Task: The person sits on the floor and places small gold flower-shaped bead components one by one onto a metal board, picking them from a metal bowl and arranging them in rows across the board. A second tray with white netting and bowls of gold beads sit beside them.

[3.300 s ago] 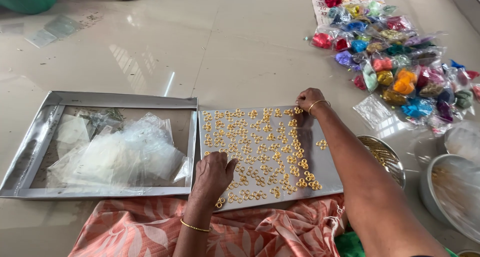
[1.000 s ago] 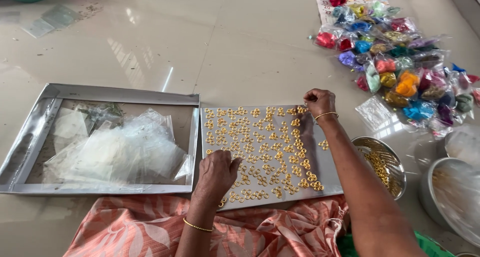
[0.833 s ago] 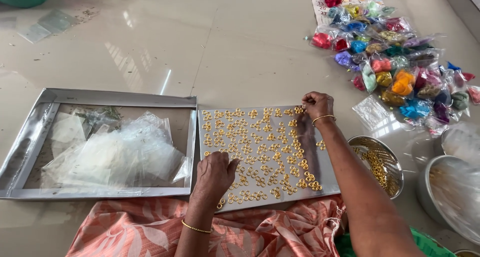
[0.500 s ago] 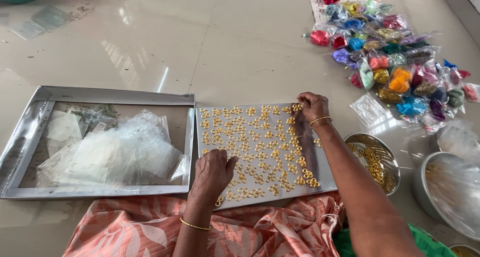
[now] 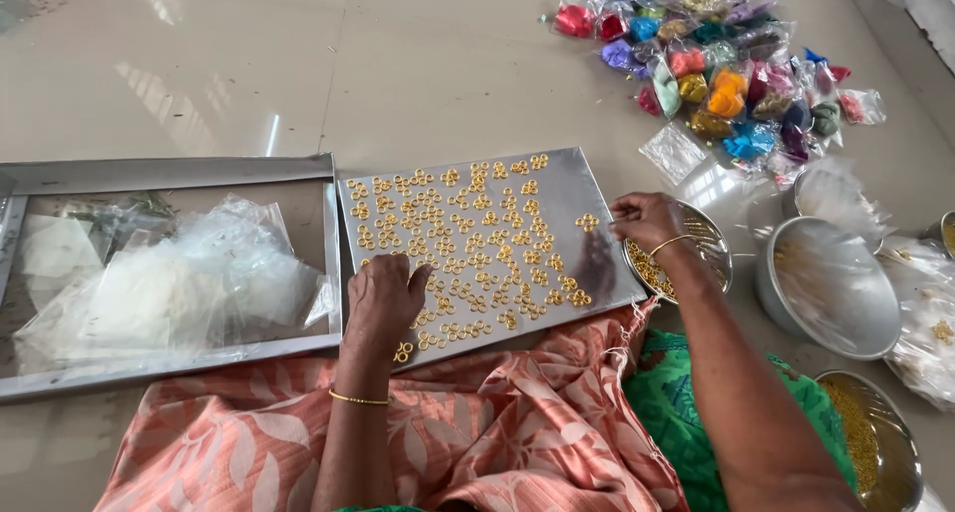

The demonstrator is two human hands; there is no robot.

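Note:
A flat steel tray (image 5: 572, 189) lies on the floor before me, covered with several small gold rings (image 5: 468, 243) set in clusters. My left hand (image 5: 383, 298) rests palm down on the tray's near left part, fingers on the rings. My right hand (image 5: 647, 218) hovers at the tray's right edge, over a small steel bowl (image 5: 711, 253) of gold rings, fingers pinched together; whether they hold a ring is not visible.
A larger steel tray (image 5: 179, 174) on the left holds clear plastic bags (image 5: 179, 283). Packets of coloured beads (image 5: 716, 74) lie far right. Steel bowls (image 5: 831, 283) and another bowl of gold pieces (image 5: 865, 442) stand to the right. Orange patterned cloth (image 5: 477, 432) covers my lap.
My right hand has moved from the tray's upper right area down and right to the small bowl of rings. My left hand has stayed on the tray.

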